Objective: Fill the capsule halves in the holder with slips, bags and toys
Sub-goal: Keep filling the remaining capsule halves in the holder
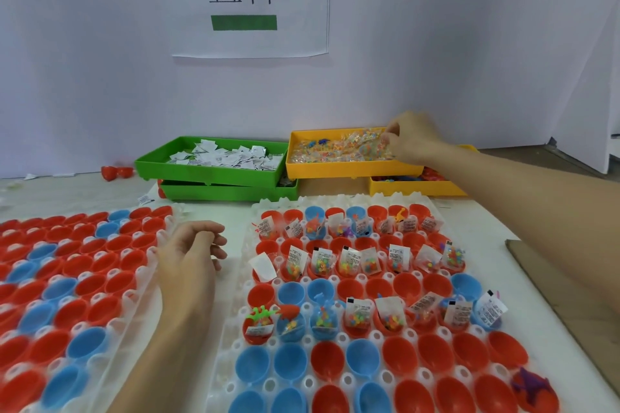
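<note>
Right grip [407, 141] blurred over yellow tray's [352, 169] bags [342, 147], hold unclear

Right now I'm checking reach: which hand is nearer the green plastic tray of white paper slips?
Left. The left hand hovers just before the green plastic tray; the right hand is beside it, in the yellow tray.

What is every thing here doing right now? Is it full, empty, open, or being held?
Right hand: reaching into the yellow tray, pinching clear bags.
Left hand: loosely curled, holding nothing.
Yellow tray: holds clear bags of beads, stacked on another yellow tray.
Green tray: holds white paper slips.
Right holder: some capsule halves filled, the near rows mostly empty.
Left holder: capsule halves look empty.
</note>
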{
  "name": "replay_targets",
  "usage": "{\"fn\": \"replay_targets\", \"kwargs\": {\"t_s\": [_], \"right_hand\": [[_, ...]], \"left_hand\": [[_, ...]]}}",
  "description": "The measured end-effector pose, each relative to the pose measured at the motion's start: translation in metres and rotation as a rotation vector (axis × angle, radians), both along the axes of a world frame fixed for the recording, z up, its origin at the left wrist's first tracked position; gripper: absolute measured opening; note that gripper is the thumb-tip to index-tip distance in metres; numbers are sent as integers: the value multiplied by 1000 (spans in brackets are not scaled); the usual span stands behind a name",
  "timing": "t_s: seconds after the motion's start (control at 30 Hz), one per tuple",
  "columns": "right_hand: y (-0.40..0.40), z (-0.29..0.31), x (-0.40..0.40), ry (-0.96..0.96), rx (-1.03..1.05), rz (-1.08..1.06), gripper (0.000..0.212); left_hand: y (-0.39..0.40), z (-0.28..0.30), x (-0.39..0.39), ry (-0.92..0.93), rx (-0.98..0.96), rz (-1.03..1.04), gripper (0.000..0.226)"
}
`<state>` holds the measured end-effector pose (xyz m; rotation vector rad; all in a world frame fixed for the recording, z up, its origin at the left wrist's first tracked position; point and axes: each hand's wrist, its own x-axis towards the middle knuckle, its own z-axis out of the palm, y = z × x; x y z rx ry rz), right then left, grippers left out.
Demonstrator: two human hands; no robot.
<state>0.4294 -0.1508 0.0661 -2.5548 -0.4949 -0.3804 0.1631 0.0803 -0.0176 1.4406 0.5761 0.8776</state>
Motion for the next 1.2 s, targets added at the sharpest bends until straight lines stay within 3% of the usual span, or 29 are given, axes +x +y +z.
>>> {"fn": "replay_targets", "kwargs": {"t_s": [0.33, 0.63, 0.97, 1.2], "right_hand": [[-25, 5, -51, 35, 475, 71, 17], [-88, 19, -168, 122, 729, 210, 17], [-155, 14, -280, 256, 251, 301, 32], [-155, -12, -300, 66, 15, 320, 31]], "left_hand": [[1, -1, 1, -1, 6, -14, 30], [2, 1, -1, 5, -28, -34, 33], [2, 2, -1, 27, -7, -54, 32], [5, 0, 0, 32, 9, -49, 33]]}}
